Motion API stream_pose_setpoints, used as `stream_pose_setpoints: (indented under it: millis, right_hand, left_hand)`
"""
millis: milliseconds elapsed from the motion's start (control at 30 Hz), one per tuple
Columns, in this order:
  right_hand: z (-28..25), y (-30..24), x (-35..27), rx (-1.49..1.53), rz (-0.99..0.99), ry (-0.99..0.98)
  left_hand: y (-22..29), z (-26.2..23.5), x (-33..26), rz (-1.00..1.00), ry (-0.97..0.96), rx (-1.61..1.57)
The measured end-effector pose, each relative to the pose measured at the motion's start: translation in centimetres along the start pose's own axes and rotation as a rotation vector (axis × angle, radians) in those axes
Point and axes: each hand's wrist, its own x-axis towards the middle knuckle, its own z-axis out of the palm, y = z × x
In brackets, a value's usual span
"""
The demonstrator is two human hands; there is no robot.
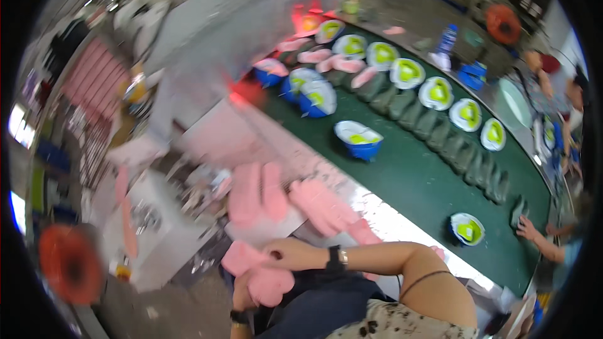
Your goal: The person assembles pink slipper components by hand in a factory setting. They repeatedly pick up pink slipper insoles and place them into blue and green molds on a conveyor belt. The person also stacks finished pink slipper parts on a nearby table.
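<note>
Both hands work close against the person's body at the near edge of the bench. The right hand (292, 253), with a dark watch on its wrist, reaches across and lies on a pink, soft foam-like shoe piece (242, 257), fingers curled over it. The left hand (242, 298) is low down, mostly hidden behind a second pink piece (270, 284) which it appears to grip from below; how tightly it closes cannot be told.

Just beyond, on the pale bench top (402, 226), more pink pieces (260, 191) lie side by side, with another loose bunch (326, 207) near them.

Farther off, a dark green conveyor belt (414, 176) carries blue bowls with white and yellow-green contents (359, 138) and a row of grey-green moulded shoe forms (427, 125). At its far right edge another person's hand (526, 229) touches one form.

Judging from this, the step is handling a pair of pink pieces pulled from the bench stack; a next move would call for a firm hold on both and care with the stack.
</note>
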Motion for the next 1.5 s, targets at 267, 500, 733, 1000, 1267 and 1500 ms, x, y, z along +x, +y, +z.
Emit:
stream_pose_setpoints:
  millis: [267, 500, 733, 1000, 1267, 1500]
  right_hand:
    - [-2.5, 3.1, 8.5, 0.144, 0.15, 0.438]
    - [-4.1, 2.6, 16.5, -0.03, 0.173, 0.669]
    - [-6.6, -3.6, 10.5, -0.654, -0.139, 0.763]
    - [-3.8, 2.1, 21.0, 0.059, 0.168, 0.734]
    - [-20.1, 6.7, 14.0, 0.616, 0.068, 1.02]
    - [-37.1, 17.6, 2.7, 0.279, 0.459, 1.484]
  left_hand:
    - [4.9, 0.9, -4.5, -0.481, 0.44, -1.697]
    - [4.2, 1.9, -7.3, -0.482, 0.338, -1.712]
    - [2.4, 2.6, -7.6, -0.606, 0.304, -1.695]
    - [-0.2, 3.4, -9.7, -0.881, 0.272, -1.709]
    - [-3.9, 4.3, -6.2, -0.874, 0.206, -1.598]
    - [-3.5, 3.9, -3.9, -0.839, 0.113, -1.622]
